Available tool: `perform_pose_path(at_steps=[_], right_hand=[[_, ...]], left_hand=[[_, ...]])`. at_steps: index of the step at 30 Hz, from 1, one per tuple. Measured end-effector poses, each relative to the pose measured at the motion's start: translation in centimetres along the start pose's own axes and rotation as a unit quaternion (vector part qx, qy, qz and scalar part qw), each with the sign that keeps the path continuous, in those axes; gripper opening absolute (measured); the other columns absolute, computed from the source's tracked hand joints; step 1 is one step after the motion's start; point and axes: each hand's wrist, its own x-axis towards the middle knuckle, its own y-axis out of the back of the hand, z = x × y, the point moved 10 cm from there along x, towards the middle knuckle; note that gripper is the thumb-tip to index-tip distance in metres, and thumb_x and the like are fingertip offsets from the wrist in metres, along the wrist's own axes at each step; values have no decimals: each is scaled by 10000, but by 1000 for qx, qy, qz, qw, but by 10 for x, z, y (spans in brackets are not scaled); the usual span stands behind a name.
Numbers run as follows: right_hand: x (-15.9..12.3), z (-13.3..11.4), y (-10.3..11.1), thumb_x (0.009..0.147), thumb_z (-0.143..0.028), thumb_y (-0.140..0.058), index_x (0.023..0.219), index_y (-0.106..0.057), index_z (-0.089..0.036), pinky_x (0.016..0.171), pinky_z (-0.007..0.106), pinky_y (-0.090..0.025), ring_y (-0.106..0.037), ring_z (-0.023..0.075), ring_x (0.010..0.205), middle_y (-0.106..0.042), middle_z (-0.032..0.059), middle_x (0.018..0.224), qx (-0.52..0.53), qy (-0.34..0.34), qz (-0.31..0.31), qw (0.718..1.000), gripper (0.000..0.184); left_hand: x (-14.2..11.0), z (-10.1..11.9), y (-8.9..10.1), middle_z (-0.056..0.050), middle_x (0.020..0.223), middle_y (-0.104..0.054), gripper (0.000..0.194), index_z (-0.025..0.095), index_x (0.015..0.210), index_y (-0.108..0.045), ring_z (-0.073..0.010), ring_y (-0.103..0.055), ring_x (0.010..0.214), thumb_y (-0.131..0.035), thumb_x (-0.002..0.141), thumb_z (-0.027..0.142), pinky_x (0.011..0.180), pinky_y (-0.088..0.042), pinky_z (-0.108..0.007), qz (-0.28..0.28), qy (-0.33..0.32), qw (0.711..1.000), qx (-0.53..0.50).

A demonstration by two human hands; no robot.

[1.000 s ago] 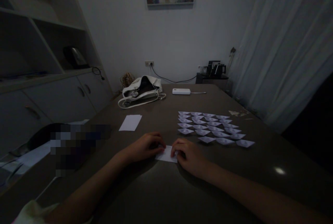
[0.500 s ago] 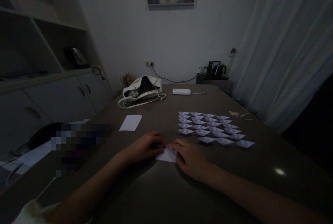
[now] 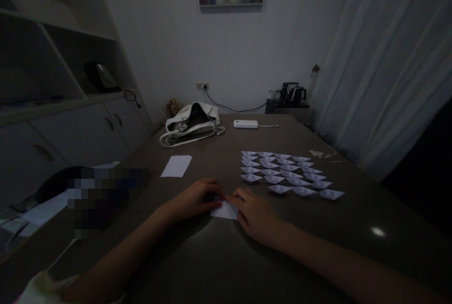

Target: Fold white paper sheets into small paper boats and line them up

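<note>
A partly folded sheet of white paper point(image 3: 225, 210) lies on the table in front of me, with a crease slanting down from its top. My left hand point(image 3: 198, 198) grips its left side, fingers curled over the upper edge. From the right, my right hand point(image 3: 254, 214) pinches the same paper, its fingertips meeting those of the left hand at the top. The hands hide the paper's upper and side edges. Beyond my right hand, several folded paper boats point(image 3: 277, 180) sit in rows. A small stack of white paper sheets point(image 3: 176, 166) lies past my left hand.
A white handbag point(image 3: 192, 123) stands open at the table's far end. Right of it lies a white power bank point(image 3: 246, 124) with a short cable. Torn scraps point(image 3: 319, 154) are near the right edge. A blurred-out patch point(image 3: 106, 196) covers things at the left edge.
My right fingers have shifted slightly left along the paper's top, closer to my left fingertips. The whole view has moved very little; the boats and the stack stay put.
</note>
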Motion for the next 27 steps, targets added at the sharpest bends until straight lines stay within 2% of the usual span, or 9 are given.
perform_pose_path(at_steps=[17,27], right_hand=[[-1,-3,5,805,-98,-456,1212,-551,-158,761,308,-440,-509,208,953,-547,100,1059,-39,-24,-32,998,422],[-2,-3,8,811,-114,-466,1183,-574,-161,745,297,-428,-514,197,914,-545,94,1027,-43,-26,-19,999,391]], left_hand=[[1,-1,0,-65,981,-574,215,169,979,-669,-197,-575,884,-581,861,326,761,-447,-287,-7,12,1000,7],[1,-2,-1,-58,981,-571,204,179,978,-673,-196,-575,875,-577,861,316,752,-444,-287,-9,19,1000,5]])
